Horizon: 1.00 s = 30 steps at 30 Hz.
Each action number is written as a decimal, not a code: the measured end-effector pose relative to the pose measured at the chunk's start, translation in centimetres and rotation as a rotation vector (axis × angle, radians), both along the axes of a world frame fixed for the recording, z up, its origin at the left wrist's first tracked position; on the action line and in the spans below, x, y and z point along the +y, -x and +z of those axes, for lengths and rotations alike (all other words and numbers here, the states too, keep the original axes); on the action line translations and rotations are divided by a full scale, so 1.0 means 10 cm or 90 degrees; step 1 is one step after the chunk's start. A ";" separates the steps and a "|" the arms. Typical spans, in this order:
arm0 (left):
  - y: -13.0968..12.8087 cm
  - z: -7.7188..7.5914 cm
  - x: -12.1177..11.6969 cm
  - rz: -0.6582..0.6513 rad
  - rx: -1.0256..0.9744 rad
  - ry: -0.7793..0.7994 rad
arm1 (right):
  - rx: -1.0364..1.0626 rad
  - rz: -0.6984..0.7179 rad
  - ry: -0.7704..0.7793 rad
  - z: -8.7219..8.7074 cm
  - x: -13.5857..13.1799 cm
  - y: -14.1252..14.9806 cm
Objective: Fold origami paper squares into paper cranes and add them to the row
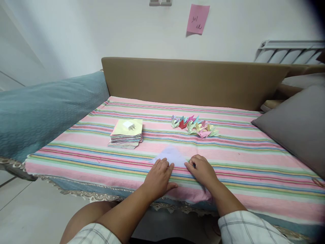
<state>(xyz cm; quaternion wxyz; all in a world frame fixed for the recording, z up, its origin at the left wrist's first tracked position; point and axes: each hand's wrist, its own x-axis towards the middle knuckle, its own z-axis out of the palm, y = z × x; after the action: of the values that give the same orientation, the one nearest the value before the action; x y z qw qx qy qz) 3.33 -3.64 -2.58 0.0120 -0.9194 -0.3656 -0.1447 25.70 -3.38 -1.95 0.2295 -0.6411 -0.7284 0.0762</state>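
Observation:
A pale lavender sheet of origami paper (172, 156), folded into a triangle, lies on the striped cloth with its point facing away from me. My left hand (159, 176) rests on its left part, fingers laid over the lower edge and thumb spread apart. At the right corner my right hand (202, 169) is closed, thumb and forefinger pinching the paper. Beyond the sheet sits a group of several folded paper cranes (195, 126) in pink, red, green, yellow and blue. To the left stands a stack of square paper (126, 138) with a white plug adapter (128, 125) on top.
The striped cloth (83, 149) covers the sofa seat, which has a brown backrest (177, 81). A blue-covered armrest (50, 108) bounds the left; a grey cushion (297, 122) leans at the right. On the wall hangs a pink note (198, 19), with a radiator (289, 51) farther right.

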 end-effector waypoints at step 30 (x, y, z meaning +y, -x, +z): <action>0.01 0.00 0.03 -0.013 0.002 -0.004 | -0.051 0.076 -0.129 -0.02 -0.32 0.34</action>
<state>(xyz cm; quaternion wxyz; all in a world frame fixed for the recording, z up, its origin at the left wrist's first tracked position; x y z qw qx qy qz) 3.19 -3.37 -2.62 0.0136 -0.9234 -0.3554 -0.1442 22.26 -6.60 -2.17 0.2592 -0.5727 -0.7776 -0.0100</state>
